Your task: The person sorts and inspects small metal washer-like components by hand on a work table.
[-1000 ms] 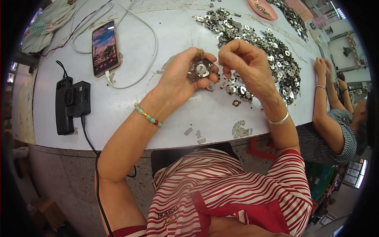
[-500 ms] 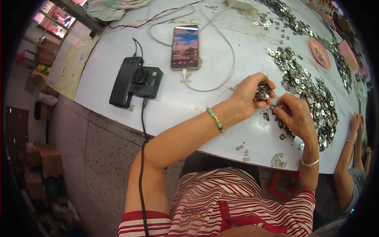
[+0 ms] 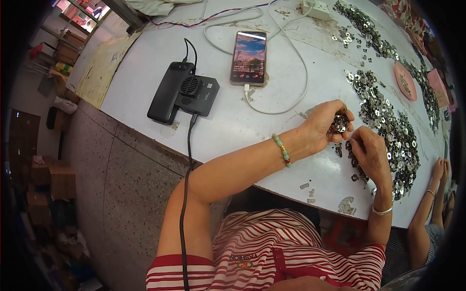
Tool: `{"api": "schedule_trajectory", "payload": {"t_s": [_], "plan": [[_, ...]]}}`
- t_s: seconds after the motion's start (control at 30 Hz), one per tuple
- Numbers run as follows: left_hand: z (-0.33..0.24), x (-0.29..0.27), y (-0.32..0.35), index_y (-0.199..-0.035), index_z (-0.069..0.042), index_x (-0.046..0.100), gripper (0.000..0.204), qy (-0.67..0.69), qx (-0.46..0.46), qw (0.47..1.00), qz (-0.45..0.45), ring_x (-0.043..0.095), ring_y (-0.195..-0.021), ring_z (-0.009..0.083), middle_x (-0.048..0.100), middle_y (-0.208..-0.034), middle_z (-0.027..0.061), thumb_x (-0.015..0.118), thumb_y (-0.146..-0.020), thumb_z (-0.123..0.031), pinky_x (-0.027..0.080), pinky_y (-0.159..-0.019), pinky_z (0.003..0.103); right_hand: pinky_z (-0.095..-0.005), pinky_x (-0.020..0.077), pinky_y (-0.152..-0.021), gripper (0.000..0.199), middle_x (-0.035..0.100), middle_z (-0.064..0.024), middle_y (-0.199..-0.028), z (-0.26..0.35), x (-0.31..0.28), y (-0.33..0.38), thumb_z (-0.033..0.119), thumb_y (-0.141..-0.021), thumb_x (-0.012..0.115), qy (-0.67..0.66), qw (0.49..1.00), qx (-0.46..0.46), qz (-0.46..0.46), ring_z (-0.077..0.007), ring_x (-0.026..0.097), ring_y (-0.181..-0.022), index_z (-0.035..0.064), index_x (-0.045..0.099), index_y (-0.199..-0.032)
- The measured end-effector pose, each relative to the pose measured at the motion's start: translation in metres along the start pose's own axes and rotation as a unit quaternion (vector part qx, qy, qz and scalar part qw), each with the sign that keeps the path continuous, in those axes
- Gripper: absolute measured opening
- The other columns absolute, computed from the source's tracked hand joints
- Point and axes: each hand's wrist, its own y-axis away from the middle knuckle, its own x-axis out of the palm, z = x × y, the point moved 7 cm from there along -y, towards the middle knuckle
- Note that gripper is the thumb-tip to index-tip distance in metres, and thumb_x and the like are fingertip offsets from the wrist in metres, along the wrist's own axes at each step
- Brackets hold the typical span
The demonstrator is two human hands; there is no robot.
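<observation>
Cupped in my left hand is a clump of small shiny metal pieces, with the fingers curled round them above the table. Close beside it, to the right, my right hand has its thumb and fingertips pinched together over the near edge of a pile. What the pinch holds, if anything, is hidden or too small to name. The pile of small metal parts, silvery and dark, some ring-shaped, spreads to the right of and beyond my right hand. A few loose dark pieces lie just left of it.
A lit phone with a white cable lies on the white table. Left of it are a black power bank and a black box with a round grille. A pink dish stands far right; another person's hands rest at the right edge.
The whole view has shifted, so the table and its things sit further right in the picture. My left hand still cups the metal pieces, and my right hand stays pinched beside it.
</observation>
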Motion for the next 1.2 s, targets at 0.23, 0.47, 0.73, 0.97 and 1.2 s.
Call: {"api": "schedule_trajectory", "payload": {"t_s": [0.23, 0.47, 0.73, 0.97, 1.2], "plan": [[0.002, 0.002, 0.002, -0.081, -0.001, 0.057, 0.025, 0.0, 0.002, 1.0, -0.001, 0.056, -0.052, 0.0197, 0.059, -0.071, 0.0138, 0.043, -0.088, -0.021, 0.034, -0.036, 0.024, -0.0286, 0.039, -0.051, 0.008, 0.051, -0.0071, -0.064, -0.006, -0.017, -0.001, 0.002, -0.085, 0.057, -0.035, 0.998, 0.02, -0.055, -0.0149, 0.047, -0.053, -0.0003, 0.052, -0.08], [0.012, 0.009, 0.002, -0.079, -0.001, 0.057, 0.025, -0.052, -0.016, 0.998, 0.035, 0.055, -0.05, 0.0192, 0.059, -0.07, 0.0131, 0.046, -0.087, -0.022, 0.033, -0.037, 0.023, -0.0228, 0.0392, -0.05, 0.01, 0.053, -0.0021, -0.068, -0.015, -0.024, 0.003, 0.008, -0.092, 0.055, -0.117, 0.982, 0.04, -0.144, -0.0083, 0.048, -0.056, 0.0005, 0.053, -0.086], [0.032, 0.024, 0.007, -0.079, 0.0, 0.057, 0.032, -0.111, -0.085, 0.984, 0.109, 0.055, -0.05, 0.0195, 0.058, -0.069, 0.0125, 0.045, -0.086, -0.028, 0.034, -0.038, 0.023, -0.0236, 0.0404, -0.052, 0.008, 0.054, -0.0048, -0.075, -0.006, -0.027, 0.007, 0.007, -0.091, 0.055, -0.084, 0.974, -0.034, -0.207, -0.0106, 0.049, -0.058, 0.0006, 0.052, -0.087], [0.035, 0.024, 0.008, -0.079, 0.0, 0.057, 0.033, -0.049, -0.106, 0.987, 0.109, 0.055, -0.054, 0.0195, 0.058, -0.069, 0.0117, 0.047, -0.085, -0.031, 0.034, -0.037, 0.022, -0.0293, 0.0435, -0.059, 0.006, 0.054, -0.0089, -0.076, 0.009, -0.028, 0.007, 0.003, -0.089, 0.056, 0.002, 0.969, -0.098, -0.227, -0.0203, 0.053, -0.064, 0.0, 0.051, -0.086], [0.033, 0.022, 0.009, -0.078, -0.003, 0.057, 0.024, 0.022, -0.09, 0.99, 0.103, 0.055, -0.054, 0.0175, 0.057, -0.069, 0.0098, 0.056, -0.083, -0.027, 0.03, -0.034, 0.02, -0.025, 0.043, -0.059, 0.005, 0.054, -0.0055, -0.078, 0.004, -0.025, 0.007, 0.003, -0.09, 0.055, -0.105, 0.969, -0.068, -0.212, -0.0137, 0.051, -0.064, -0.0003, 0.052, -0.089]]}}
